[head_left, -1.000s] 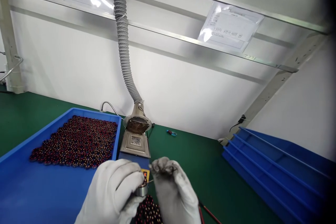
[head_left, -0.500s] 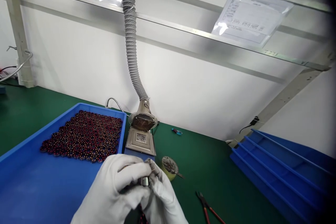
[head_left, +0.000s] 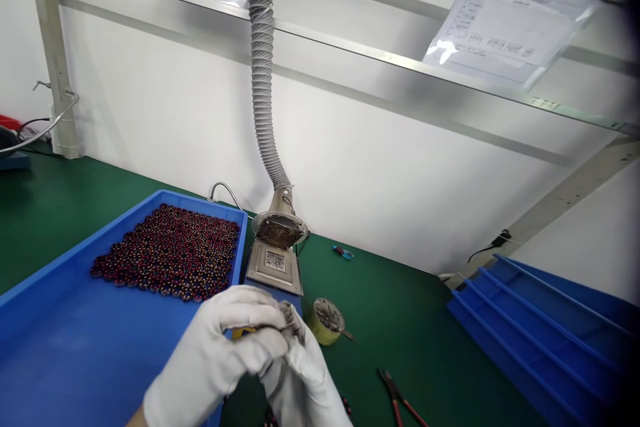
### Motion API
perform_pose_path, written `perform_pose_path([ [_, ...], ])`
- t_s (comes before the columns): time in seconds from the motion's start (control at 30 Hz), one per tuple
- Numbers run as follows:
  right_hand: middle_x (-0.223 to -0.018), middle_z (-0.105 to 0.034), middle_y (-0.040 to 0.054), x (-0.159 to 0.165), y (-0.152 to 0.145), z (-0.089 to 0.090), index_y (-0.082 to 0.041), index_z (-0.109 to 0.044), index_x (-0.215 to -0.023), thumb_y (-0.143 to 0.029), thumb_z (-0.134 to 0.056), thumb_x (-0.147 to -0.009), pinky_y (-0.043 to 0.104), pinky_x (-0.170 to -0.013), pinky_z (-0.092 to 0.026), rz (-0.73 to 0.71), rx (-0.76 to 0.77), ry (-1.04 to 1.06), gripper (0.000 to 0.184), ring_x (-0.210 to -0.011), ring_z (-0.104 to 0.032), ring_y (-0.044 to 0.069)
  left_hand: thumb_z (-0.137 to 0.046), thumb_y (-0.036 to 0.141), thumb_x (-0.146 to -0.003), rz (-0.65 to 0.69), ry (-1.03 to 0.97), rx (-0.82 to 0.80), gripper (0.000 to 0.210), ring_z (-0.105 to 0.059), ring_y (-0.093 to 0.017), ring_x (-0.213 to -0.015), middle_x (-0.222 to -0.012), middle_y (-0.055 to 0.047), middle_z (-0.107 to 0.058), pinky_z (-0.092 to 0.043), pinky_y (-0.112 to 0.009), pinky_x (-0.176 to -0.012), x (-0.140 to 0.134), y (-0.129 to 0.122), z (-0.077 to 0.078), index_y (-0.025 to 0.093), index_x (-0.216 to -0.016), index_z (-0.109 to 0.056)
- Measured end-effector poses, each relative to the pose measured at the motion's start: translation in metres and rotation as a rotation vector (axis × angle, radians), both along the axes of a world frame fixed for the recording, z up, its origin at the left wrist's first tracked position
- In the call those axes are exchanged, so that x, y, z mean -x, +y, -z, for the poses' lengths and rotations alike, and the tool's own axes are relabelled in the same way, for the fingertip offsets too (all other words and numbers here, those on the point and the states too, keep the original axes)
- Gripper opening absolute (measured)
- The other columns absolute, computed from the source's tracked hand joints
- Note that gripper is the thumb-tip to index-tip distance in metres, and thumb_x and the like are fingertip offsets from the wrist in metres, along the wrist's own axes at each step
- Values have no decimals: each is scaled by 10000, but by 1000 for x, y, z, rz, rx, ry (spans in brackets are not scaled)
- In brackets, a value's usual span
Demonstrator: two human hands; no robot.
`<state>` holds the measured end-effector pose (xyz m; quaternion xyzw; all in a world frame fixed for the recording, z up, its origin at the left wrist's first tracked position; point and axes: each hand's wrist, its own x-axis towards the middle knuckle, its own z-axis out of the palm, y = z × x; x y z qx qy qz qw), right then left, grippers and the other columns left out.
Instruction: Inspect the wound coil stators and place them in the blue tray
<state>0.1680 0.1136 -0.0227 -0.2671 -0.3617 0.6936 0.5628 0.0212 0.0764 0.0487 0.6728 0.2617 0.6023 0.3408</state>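
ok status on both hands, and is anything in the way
White-gloved left hand close against white-gloved right hand; anything held is hidden. Round yellow-green pot just beyond right hand. Red-handled pliers seem out of the way.

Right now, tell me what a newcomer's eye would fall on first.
The blue tray at left, its far part packed with small dark pieces flecked red and gold, stands out first. Next comes the gray ribbed hose, hanging before the white wall to a metal hood. Low in the middle, the left hand and right hand, both white-gloved, meet; what they may hold is unclear.
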Motion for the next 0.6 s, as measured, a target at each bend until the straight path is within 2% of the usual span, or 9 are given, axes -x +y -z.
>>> perform_pose_path([
  [0.1,-583,-656,-14,5,-6,-10,-230,-635,-663,-415,-719,-630,306,-630,-531,-33,26,40,206,-593,-633,156,-612,262,-806,26,-120,-52,102,-596,-181,-779,-771,-20,-647,-514,-253,-722,-4,-3,-1,232,-730,-673],
  [0.2,-565,-657,-29,4,-10,-19,-209,-632,-656,-357,-707,-662,256,-611,-525,-95,82,73,166,-564,-629,124,-614,278,-812,-7,-241,7,84,-581,-176,-837,-802,5,-642,-488,-238,-766,2,-6,-2,248,-749,-661],
  [0.27,-565,-662,-29,4,-10,-20,-202,-631,-653,-320,-721,-650,256,-610,-527,-114,109,107,148,-558,-629,125,-640,235,-772,-73,-211,94,65,-583,-160,-878,-894,24,-645,-473,-198,-772,7,-6,-5,279,-813,-664],
  [0.3,-567,-664,-27,5,-9,-18,-202,-630,-653,-310,-730,-638,264,-612,-529,-108,114,124,147,-559,-631,131,-664,214,-734,-76,-150,132,135,-584,-157,-888,-933,29,-642,-467,-186,-773,9,-6,-6,291,-845,-665],
  [0.4,-567,-664,-15,10,-5,-10,-205,-631,-661,-310,-748,-608,298,-619,-535,-52,84,138,166,-574,-634,158,-651,177,-691,33,24,149,167,-589,-158,-844,-910,19,-646,-464,-204,-775,6,-6,-10,279,-821,-678],
  [0.5,-569,-661,-11,10,-5,-7,-208,-638,-677,-334,-725,-636,317,-627,-534,-32,57,112,158,-583,-632,165,-587,175,-753,2,-11,68,121,-579,-158,-808,-807,11,-645,-461,-221,-764,3,-6,-8,252,-711,-670],
  [0.6,-603,-673,-12,5,-17,-14,-219,-649,-721,-347,-716,-649,340,-648,-533,-25,31,100,162,-578,-629,158,-621,219,-771,-75,-175,127,65,-580,-157,-816,-842,17,-640,-473,-204,-730,8,-5,-4,253,-731,-659],
])
